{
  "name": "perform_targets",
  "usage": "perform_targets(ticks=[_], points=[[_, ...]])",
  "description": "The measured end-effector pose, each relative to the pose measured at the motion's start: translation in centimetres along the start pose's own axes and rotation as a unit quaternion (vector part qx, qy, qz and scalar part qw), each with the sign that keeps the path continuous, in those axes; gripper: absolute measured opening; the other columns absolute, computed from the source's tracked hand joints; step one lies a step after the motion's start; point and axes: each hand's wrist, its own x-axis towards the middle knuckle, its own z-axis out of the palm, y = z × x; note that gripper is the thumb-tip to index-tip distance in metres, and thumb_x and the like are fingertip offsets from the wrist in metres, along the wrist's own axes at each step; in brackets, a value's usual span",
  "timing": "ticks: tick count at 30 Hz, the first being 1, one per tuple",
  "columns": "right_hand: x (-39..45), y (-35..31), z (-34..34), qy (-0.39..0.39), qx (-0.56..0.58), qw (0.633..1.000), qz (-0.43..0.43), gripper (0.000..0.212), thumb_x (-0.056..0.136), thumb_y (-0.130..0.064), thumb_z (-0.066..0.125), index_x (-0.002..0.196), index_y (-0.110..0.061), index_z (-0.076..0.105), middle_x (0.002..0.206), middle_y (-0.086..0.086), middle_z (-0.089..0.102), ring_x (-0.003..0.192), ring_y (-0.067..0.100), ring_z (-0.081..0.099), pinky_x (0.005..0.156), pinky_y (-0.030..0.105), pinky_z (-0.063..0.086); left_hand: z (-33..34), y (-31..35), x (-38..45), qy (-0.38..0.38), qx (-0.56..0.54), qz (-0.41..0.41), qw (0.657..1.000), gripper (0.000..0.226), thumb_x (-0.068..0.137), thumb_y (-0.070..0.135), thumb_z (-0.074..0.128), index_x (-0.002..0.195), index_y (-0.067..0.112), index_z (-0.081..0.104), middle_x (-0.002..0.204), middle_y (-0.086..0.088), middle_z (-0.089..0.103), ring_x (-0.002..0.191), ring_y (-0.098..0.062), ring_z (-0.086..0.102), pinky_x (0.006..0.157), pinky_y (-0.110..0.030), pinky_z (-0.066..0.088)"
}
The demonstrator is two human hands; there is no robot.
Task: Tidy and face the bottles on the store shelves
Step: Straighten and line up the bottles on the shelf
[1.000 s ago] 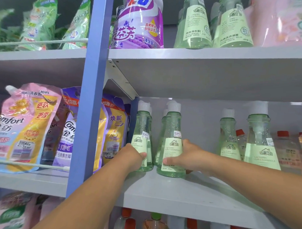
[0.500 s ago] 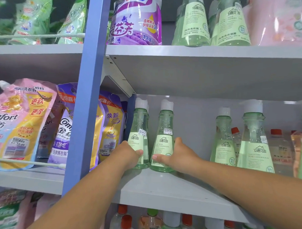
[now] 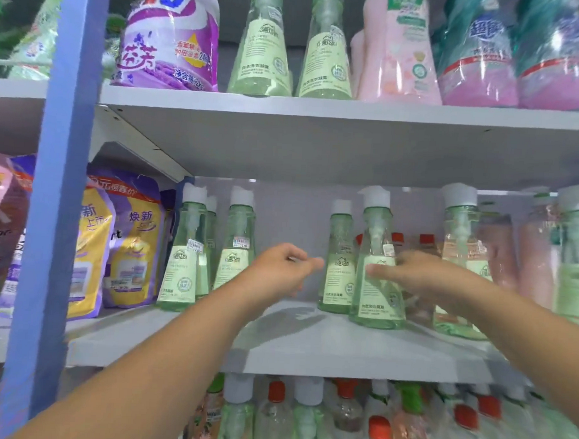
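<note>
Green conical pump bottles with white caps stand on the middle shelf (image 3: 310,348). Two of them (image 3: 178,274) (image 3: 234,266) stand at its left end with labels facing out. My left hand (image 3: 284,268) hovers in the gap to their right, fingers loosely curled, holding nothing. Another green bottle (image 3: 338,273) stands further back. In front of it, a larger-looking green bottle (image 3: 377,242) stands near the shelf's front. My right hand (image 3: 411,276), blurred by motion, lays its outstretched fingers across that bottle's label.
A blue upright post (image 3: 52,194) bounds the bay on the left, with refill pouches (image 3: 129,246) beyond it. More green bottles (image 3: 461,245) and pink ones stand to the right. The upper shelf (image 3: 318,105) holds bottles and bags; red-capped bottles (image 3: 379,429) fill the shelf below.
Both hands let go of the two left-end bottles and moved right. The left hand now hangs in the gap; the right hand has reached the front bottle further right.
</note>
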Motion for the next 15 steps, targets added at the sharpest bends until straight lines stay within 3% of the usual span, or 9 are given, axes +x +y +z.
perform_targets(ticks=[2,5,7,10,12,15], points=[[0.1,0.0,1.0,0.006,-0.018,0.999,-0.036,0.073,0.084,-0.062,0.071,0.139,-0.018,0.051,0.128,0.001,0.064,0.089,0.016,0.067,0.061,0.032,0.061,1.8,0.1,-0.2,-0.047,0.045,-0.018,0.998,0.071,0.077,0.066,0.073,0.131,0.025,0.053,0.119,0.001,0.067,0.098,-0.02,0.072,0.096,-0.043,0.057],[-0.6,-1.5,2.3,-0.007,0.02,0.996,-0.088,0.036,0.089,-0.053,0.07,0.11,-0.024,0.061,0.108,-0.004,0.067,0.091,0.016,0.068,0.074,0.039,0.065,2.6,0.1,-1.0,-0.072,0.077,-0.026,0.994,0.092,0.074,0.07,0.074,0.149,0.034,0.036,0.137,0.006,0.058,0.11,-0.015,0.064,0.098,-0.032,0.051],[-0.8,-2.6,3.4,-0.079,0.072,0.987,-0.119,0.026,0.095,-0.05,0.064,0.109,-0.028,0.067,0.109,-0.003,0.071,0.098,0.018,0.07,0.082,0.041,0.064,2.5,0.2,-2.0,-0.047,0.059,-0.01,0.997,0.085,0.078,0.06,0.078,0.148,0.034,0.038,0.132,0.009,0.059,0.106,-0.009,0.064,0.084,-0.024,0.05],[-0.7,-4.1,4.0,-0.188,0.202,0.955,-0.105,0.045,0.1,-0.054,0.054,0.121,-0.017,0.068,0.121,0.005,0.071,0.11,0.026,0.07,0.095,0.045,0.059,0.9,-0.9,-2.8,0.052,0.065,0.023,0.996,0.064,0.076,0.053,0.082,0.129,0.036,0.05,0.105,0.02,0.065,0.09,0.0,0.067,0.08,-0.028,0.056],[0.5,-4.6,3.3,-0.127,0.188,0.97,-0.09,0.045,0.1,-0.052,0.055,0.119,-0.011,0.063,0.117,0.006,0.069,0.103,0.026,0.072,0.092,0.044,0.06,-1.0,-1.7,-3.6,0.083,0.052,0.015,0.995,0.055,0.077,0.048,0.083,0.121,0.038,0.051,0.095,0.023,0.066,0.081,0.004,0.068,0.077,-0.028,0.057],[3.0,-4.3,1.8,0.007,-0.017,0.996,-0.089,0.037,0.097,-0.048,0.06,0.1,-0.011,0.061,0.101,0.005,0.067,0.085,0.023,0.067,0.079,0.037,0.058,-4.4,-2.8,-5.0,0.105,0.057,0.0,0.993,0.049,0.081,0.044,0.082,0.116,0.041,0.048,0.091,0.024,0.066,0.08,0.005,0.068,0.077,-0.029,0.058]])
